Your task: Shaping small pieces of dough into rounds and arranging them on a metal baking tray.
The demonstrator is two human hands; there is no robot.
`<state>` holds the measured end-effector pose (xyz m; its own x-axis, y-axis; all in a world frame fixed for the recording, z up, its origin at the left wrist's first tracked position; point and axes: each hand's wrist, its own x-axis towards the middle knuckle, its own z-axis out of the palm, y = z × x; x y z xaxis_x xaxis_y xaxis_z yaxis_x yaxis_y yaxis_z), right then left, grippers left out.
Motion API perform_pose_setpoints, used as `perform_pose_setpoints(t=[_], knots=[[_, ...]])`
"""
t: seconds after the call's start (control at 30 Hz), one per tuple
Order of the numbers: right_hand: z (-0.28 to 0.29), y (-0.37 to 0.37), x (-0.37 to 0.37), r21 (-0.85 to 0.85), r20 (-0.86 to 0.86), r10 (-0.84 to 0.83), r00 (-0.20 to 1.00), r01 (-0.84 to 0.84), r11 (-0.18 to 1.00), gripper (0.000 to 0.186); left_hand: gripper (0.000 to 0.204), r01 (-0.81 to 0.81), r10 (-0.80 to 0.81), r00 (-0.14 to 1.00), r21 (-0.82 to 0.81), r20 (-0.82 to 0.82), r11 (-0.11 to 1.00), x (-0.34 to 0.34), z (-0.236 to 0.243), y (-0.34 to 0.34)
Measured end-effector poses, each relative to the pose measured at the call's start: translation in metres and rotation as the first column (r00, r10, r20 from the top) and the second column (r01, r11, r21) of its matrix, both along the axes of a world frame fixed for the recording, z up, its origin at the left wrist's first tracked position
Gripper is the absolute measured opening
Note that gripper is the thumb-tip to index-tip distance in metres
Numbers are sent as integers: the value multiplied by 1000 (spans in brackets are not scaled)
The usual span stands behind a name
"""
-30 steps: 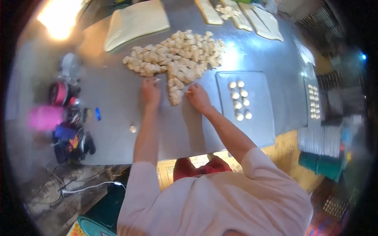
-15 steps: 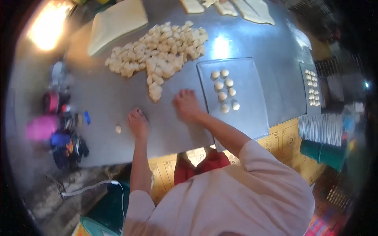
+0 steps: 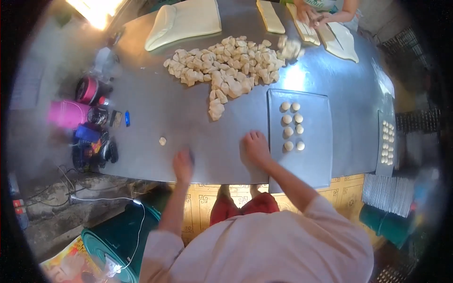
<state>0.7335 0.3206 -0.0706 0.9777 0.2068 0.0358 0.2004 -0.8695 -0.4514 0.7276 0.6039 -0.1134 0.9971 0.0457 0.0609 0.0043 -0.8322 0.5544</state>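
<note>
My right hand [image 3: 257, 147] rests on the grey metal tabletop just left of a tray, fingers curled down in a cupped shape. Whatever lies under its palm is hidden. Blurred by motion, my left hand [image 3: 183, 166] is low over the table near its front edge; its fingers cannot be made out. A small dough piece [image 3: 163, 141] lies just beyond and left of it. Ahead of both hands spreads a big heap of cut dough pieces [image 3: 231, 66], its tip pointing toward me. Several round dough balls [image 3: 288, 119] sit in two columns on the grey tray [image 3: 314, 155].
At the far side, a co-worker's hands [image 3: 314, 18] are over dough strips [image 3: 306, 33], and blurred dough pieces [image 3: 290, 47] are beside the heap. A folded dough slab [image 3: 188, 23] lies far left. A pink container [image 3: 68, 114] and blue object [image 3: 127, 119] are left; another ball-filled tray [image 3: 386, 162] is right.
The view has shifted, bringing the co-worker's hands into sight. Both my hands have drawn nearer to the table's front edge. Blurred dough pieces now show at the heap's right end.
</note>
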Motion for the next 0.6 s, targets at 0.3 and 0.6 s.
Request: perform_pose_setpoints(t=[0.3,0.6], knots=[[-6,16,1,50,92,196,976,-201,978,24,22,242,-265,961,223,78,944,1,16,-15],[0,26,-2,-29,35,197,980,-196,980,13,17,331,-336,942,152,7,931,-5,33,-33]])
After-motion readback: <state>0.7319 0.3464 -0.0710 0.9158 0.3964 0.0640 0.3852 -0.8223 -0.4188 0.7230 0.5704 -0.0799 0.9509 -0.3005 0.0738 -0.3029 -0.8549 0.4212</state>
